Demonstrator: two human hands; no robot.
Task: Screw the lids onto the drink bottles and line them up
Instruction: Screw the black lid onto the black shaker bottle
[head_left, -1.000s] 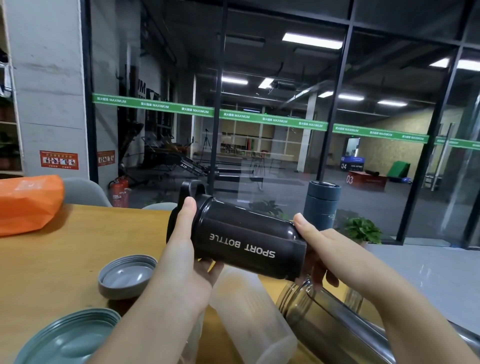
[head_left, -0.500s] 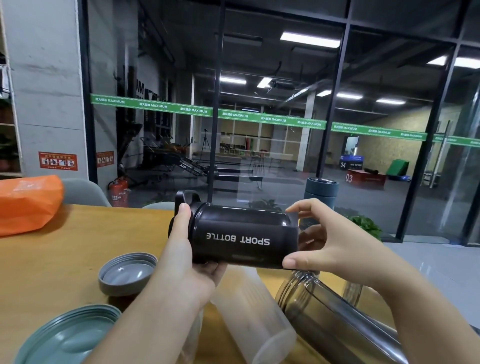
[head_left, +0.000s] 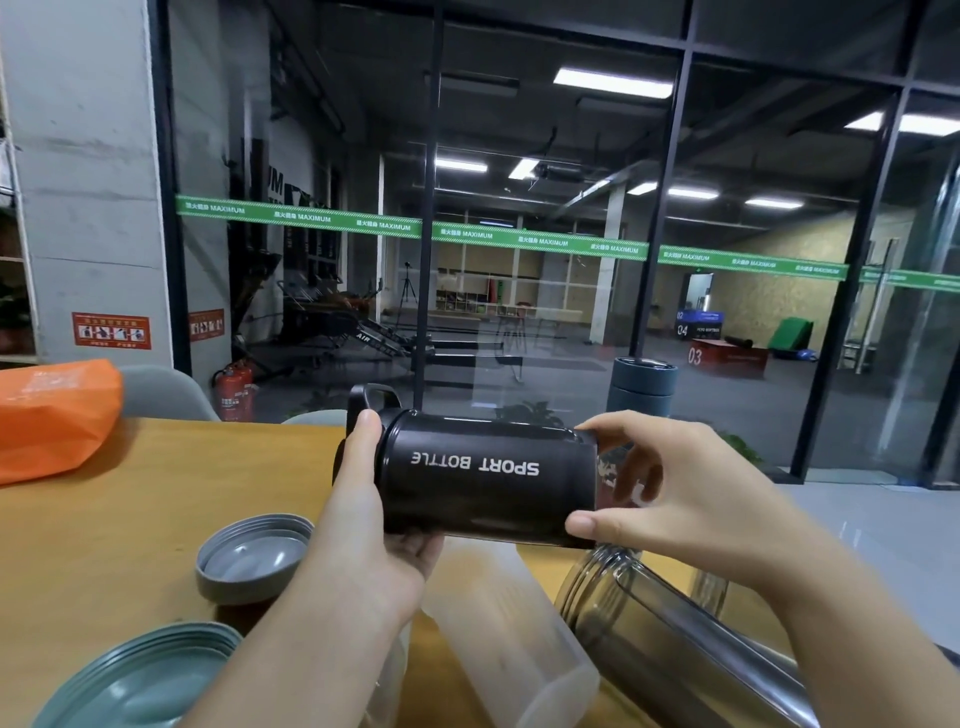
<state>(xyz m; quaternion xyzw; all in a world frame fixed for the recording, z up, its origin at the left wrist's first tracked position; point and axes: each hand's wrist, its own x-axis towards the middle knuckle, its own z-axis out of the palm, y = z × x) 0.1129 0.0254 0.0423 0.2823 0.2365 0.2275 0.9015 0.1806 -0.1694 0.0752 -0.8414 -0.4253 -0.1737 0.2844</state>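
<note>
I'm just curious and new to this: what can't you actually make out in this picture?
- Black bottle: head view; the left hand covers its lid joint, so tightness is unreadable.
- Its base: hidden by the right hand.
- Green lid: cut off by the bottom edge.
- Steel bottle: far end behind the right forearm.
- Dark cup: lower part behind the right hand.
</note>
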